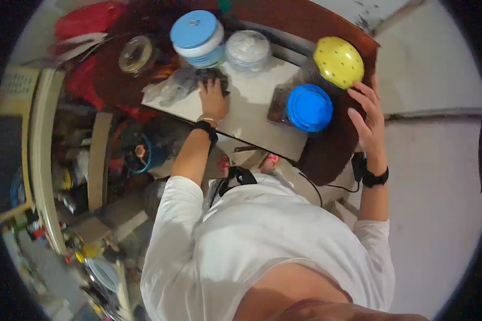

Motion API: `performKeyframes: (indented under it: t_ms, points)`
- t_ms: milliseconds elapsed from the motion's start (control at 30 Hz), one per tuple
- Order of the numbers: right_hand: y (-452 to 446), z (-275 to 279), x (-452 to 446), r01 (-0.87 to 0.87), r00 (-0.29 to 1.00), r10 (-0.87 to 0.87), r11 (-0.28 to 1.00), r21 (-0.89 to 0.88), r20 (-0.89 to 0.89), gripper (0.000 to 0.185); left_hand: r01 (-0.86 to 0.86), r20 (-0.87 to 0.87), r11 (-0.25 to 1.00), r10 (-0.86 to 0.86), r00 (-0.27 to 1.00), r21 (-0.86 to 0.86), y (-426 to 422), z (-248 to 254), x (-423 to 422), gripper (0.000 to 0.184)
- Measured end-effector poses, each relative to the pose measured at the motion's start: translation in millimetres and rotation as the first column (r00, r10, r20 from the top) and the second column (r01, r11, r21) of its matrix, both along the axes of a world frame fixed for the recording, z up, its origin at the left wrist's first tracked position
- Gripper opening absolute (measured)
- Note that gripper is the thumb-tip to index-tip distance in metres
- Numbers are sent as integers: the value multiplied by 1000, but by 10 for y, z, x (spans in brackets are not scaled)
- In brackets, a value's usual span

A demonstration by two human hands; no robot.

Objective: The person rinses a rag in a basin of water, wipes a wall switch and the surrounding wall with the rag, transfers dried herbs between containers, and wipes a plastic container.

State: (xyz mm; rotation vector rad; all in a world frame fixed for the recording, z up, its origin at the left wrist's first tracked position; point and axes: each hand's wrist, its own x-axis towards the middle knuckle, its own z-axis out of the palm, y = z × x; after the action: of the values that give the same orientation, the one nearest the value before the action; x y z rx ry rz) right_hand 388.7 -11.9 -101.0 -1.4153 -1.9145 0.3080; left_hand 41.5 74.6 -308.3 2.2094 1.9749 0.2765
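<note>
My left hand [214, 102] rests with fingers stretched out over a dark bundle [217, 80] on a pale board [246, 120]. Beside that lies a crumpled grey plastic bag [179, 87]. My right hand [368, 109] is open, its fingers apart. Its fingertips are at the edge of a jar's yellow spotted lid [338, 61]; whether they press on it I cannot tell. Between my hands, nearer the right, a clear jar with a blue lid [309, 108] and dark contents appears tilted or lying over.
A tub with a light blue lid [195, 32] and a clear container with a whitish lid [248, 49] stand at the back. Further left is a round glass jar [136, 55]. The brown table [332, 144] meets a white wall on the right. Cluttered shelves [99, 160] fill the left.
</note>
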Motion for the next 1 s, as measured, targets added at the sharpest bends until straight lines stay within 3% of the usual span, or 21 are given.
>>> performKeyframes:
  t_ms: [67, 100, 167, 233, 300, 400, 500, 533, 567, 600, 633, 700, 767, 833, 900, 933, 967, 1000]
  points:
    - [-2, -29, -9, -44, 996, 42, 999, -26, -85, 31, 131, 145, 985, -146, 979, 109, 47, -173, -48, 44]
    - [-26, -35, -21, -10, 997, 7, 999, -36, -74, 31, 163, 157, 981, -178, 971, 101, -30, -172, 8, 44]
    - [-5, -21, -39, 7, 998, -12, 996, -91, -63, 33, 489, 390, 872, -445, 806, -17, -310, -112, 150, 31]
    - [14, -35, -14, 7, 999, -12, 996, -89, -52, 33, 542, 794, 832, -249, 555, -118, -801, -11, 453, 33]
    - [-1, -33, -23, -4, 998, -2, 996, -94, -69, 33, 689, 271, 698, -714, 646, 196, -1170, -54, 655, 38]
    - [-7, -55, 10, 14, 999, -17, 995, -101, -27, 34, 748, 304, 648, -748, 590, 141, -1231, 11, 625, 37]
    - [-11, -9, -13, 19, 1000, -17, 993, -116, 13, 35, 721, 353, 683, -707, 613, 115, -1068, 65, 267, 36]
    - [-1, -14, 20, 22, 999, -18, 993, -118, 31, 36, 630, 297, 774, -590, 751, -56, -980, 80, 119, 35]
    - [26, -74, 40, 24, 999, -19, 993, -116, 39, 36, 561, 229, 791, -609, 759, 242, -909, -68, -154, 33]
    - [43, -72, 30, 8, 999, -4, 993, -115, 35, 36, 512, 192, 823, -559, 806, 248, -783, -59, -441, 33]
    - [48, -79, 35, 15, 999, -12, 993, -115, 33, 36, 357, 81, 909, -381, 921, 217, -675, -58, -677, 34]
    - [27, -101, 74, 16, 999, -12, 994, -109, 30, 35, 108, 22, 982, -113, 993, 157, -524, -78, -1169, 33]
    - [31, -140, 119, -5, 1000, 7, 997, -81, 30, 36, 44, 83, 973, -64, 994, 229, -533, -138, -1351, 30]
    - [57, -146, 160, -28, 998, 31, 998, -56, 55, 37, 32, 25, 960, -41, 999, 279, -576, -196, -1180, 28]
    - [18, -177, 126, -48, 995, 52, 997, -58, 80, 37, -1, 307, 992, -38, 951, 128, -718, -149, -808, 25]
    - [-2, -174, 50, -36, 992, 35, 999, -9, -120, 35, 71, 287, 961, -150, 946, 269, -863, -123, -542, 24]
    - [-28, -169, -20, -18, 950, 26, 999, 28, -313, 34, 87, 383, 969, -174, 907, 233, -1010, -135, -268, 24]
    - [-74, -160, -78, -44, 950, 45, 999, 11, -307, 34, 212, 314, 952, -276, 909, 221, -1174, -26, 9, 27]
